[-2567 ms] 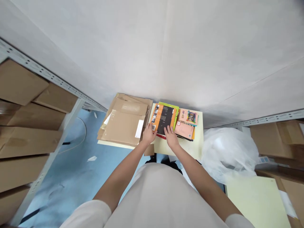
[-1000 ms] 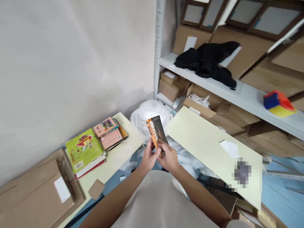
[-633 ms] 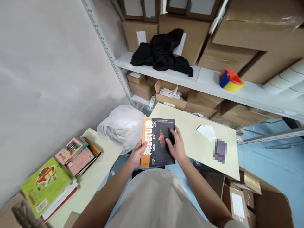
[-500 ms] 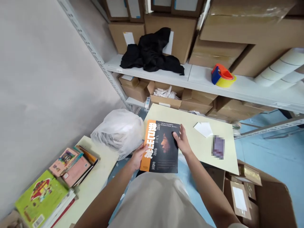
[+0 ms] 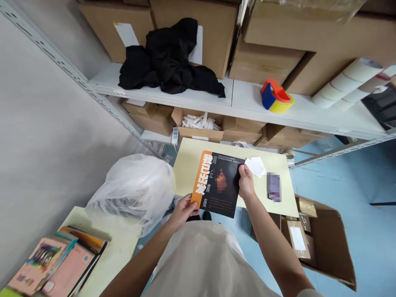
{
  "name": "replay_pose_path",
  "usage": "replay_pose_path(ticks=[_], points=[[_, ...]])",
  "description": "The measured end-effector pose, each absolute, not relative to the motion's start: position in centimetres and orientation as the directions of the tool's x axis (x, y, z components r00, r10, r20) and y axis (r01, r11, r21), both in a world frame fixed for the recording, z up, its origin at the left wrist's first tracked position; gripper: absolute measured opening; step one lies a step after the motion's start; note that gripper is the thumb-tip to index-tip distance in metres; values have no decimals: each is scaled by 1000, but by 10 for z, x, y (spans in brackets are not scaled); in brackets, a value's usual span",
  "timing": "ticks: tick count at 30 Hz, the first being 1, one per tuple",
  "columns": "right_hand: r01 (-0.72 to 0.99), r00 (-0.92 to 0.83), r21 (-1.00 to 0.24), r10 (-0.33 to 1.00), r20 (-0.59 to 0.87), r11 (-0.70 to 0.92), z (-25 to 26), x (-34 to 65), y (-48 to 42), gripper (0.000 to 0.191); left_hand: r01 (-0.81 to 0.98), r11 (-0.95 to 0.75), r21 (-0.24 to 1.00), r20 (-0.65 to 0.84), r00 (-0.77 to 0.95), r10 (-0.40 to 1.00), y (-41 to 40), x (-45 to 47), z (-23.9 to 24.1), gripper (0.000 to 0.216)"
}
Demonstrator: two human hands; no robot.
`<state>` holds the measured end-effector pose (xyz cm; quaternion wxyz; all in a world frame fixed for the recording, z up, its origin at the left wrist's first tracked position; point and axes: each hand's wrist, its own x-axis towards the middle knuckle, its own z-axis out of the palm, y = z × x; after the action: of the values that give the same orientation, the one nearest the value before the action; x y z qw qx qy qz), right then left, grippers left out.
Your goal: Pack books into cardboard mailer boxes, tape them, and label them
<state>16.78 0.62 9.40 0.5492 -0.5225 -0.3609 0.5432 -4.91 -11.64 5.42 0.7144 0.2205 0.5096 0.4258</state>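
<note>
Between my two hands I hold a book (image 5: 224, 200) with a dark cover and an orange strip along its left side, its front facing up at me. My left hand (image 5: 185, 211) grips the lower left corner, thumb on top and fingers beneath. At the right edge, my right hand (image 5: 246, 181) is closed on the book, with its thumb on the cover. The book is tilted a little and hangs over the near part of a pale table (image 5: 185, 165). Folded white paper (image 5: 256, 166) lies just past my right hand.
A blurred purple item (image 5: 274, 187) lies on the table's right side. Stacked books (image 5: 68, 264) and a white plastic bag (image 5: 136, 185) are to the left. An open carton (image 5: 331, 243) stands at right. The shelf bears black cloth (image 5: 171, 57) and a tape dispenser (image 5: 276, 97).
Both hands have carried the book rightward across the view, and it now tilts clockwise. My right hand has moved nearer the white paper. The head view has shifted too.
</note>
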Motion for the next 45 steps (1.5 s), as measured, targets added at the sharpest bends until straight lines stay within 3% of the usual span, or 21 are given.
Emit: replay_pose_path(ticks=[9, 13, 19, 25, 29, 32, 35, 39, 42, 45], points=[[-80, 206, -988, 968, -145, -131, 87, 161, 46, 37, -336, 490, 804, -508, 41, 861, -78, -72, 34, 58], [-150, 253, -969, 940, -230, -197, 82, 165, 49, 35, -398, 452, 798, -494, -4, 869, -70, -76, 28, 63], [-185, 159, -954, 951, -264, -234, 87, 175, 56, 44, -443, 377, 813, -466, -106, 879, -62, -72, 29, 60], [-187, 53, -960, 974, -221, -208, 96, 185, 75, 47, -363, 312, 878, -395, -181, 901, -54, -61, 35, 59], [-195, 12, -959, 978, -210, -203, 99, 189, 86, 42, -169, 201, 965, -225, -137, 965, -52, -55, 34, 62], [-204, 7, -961, 981, -192, -187, 103, 187, 90, 38, 158, 81, 984, -68, -86, 994, -49, -51, 33, 72], [-198, 25, -969, 988, -156, -148, 111, 182, 92, 35, 467, 44, 883, 14, -121, 993, -43, -47, 34, 71], [-211, 66, -972, 991, -115, -99, 126, 173, 94, 32, 632, 17, 775, 117, -169, 979, -32, -41, 35, 65], [-235, 64, -968, 992, -111, -93, 136, 169, 93, 29, 730, -68, 680, 290, -184, 939, -26, -42, 36, 50], [-235, 76, -969, 993, -94, -74, 141, 168, 92, 27, 856, -174, 487, 518, -122, 847, -27, -48, 45, 39]])
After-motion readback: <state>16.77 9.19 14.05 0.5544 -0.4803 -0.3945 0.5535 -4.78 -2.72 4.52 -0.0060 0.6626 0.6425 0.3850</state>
